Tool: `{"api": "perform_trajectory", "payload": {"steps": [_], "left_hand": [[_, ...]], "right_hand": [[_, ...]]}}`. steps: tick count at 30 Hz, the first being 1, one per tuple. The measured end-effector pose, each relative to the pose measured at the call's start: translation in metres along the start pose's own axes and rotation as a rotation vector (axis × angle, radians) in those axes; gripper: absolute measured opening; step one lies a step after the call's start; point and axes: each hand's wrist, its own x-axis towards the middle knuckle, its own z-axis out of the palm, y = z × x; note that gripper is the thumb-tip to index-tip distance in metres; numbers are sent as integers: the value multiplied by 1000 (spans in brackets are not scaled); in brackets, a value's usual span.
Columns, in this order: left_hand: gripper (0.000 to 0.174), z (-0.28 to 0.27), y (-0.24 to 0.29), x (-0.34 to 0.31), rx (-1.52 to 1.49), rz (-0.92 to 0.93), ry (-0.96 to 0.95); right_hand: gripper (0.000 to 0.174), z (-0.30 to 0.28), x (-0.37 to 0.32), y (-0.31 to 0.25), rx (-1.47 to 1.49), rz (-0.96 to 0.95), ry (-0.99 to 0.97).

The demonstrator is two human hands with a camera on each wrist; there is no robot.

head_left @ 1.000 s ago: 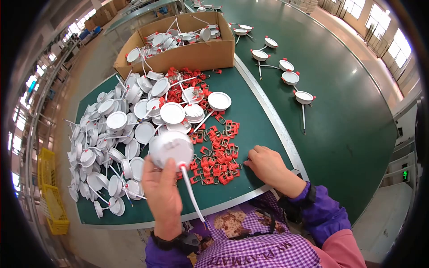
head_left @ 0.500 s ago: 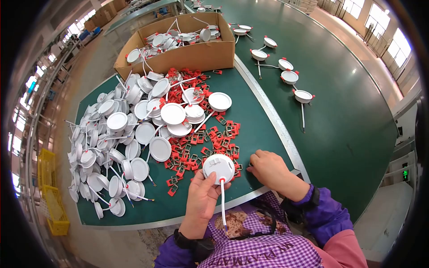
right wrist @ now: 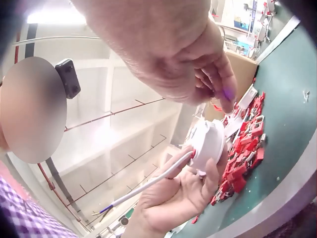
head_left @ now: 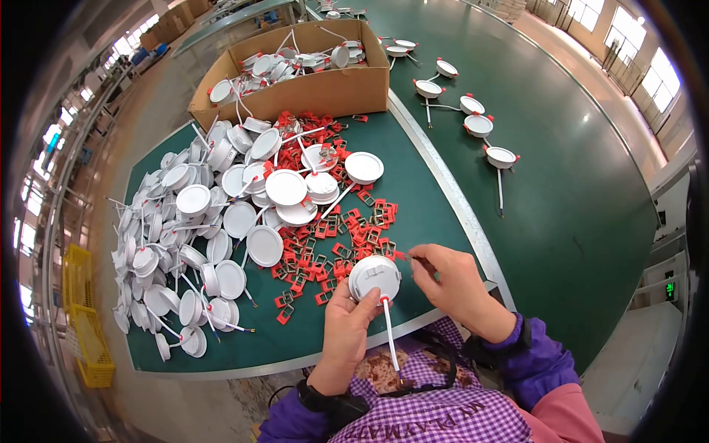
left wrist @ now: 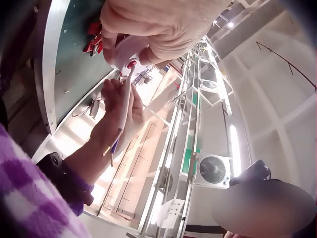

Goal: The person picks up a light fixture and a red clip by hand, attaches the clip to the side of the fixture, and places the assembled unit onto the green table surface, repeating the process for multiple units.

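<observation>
My left hand [head_left: 346, 332] grips a round white lamp [head_left: 377, 279] by its rim, its back facing up and its white cable hanging toward the apron. Just right of the lamp, my right hand [head_left: 461, 288] pinches a small red clip [head_left: 401, 255] between thumb and forefinger. In the right wrist view the right hand [right wrist: 163, 44] is above the lamp [right wrist: 210, 141], apart from it, and the left hand [right wrist: 183, 196] holds it from below. Loose red clips [head_left: 365, 235] lie behind the lamp. The left wrist view partly hides the lamp [left wrist: 130, 48] behind fingers.
Many white lamps [head_left: 193, 199] are heaped on the green table at the left. A cardboard box [head_left: 295, 92] of lamps stands behind them. Past a metal edge [head_left: 443, 184], several lamps with red clips [head_left: 501, 157] lie on the green surface at the right.
My left hand has carried the lamp from the pile's edge rightward, close to my right hand. The right fingers have risen slightly, and a red clip now shows at their tips.
</observation>
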Motion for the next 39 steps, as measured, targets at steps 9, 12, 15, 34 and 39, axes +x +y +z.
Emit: {"api": "perform_trajectory", "payload": {"steps": [9, 12, 15, 34, 39], "left_hand": [[32, 3, -6, 3, 17, 139, 35], [34, 2, -9, 4, 38, 183, 47], [31, 4, -8, 2, 47, 214, 31], [34, 2, 9, -6, 73, 216, -45], [31, -6, 7, -9, 101, 194, 12]], "right_hand": [[15, 14, -13, -9, 188, 75, 46], [15, 20, -17, -8, 208, 68, 40], [14, 27, -18, -7, 273, 113, 56], [27, 21, -11, -7, 645, 333, -122], [26, 28, -15, -10, 680, 372, -135]]}}
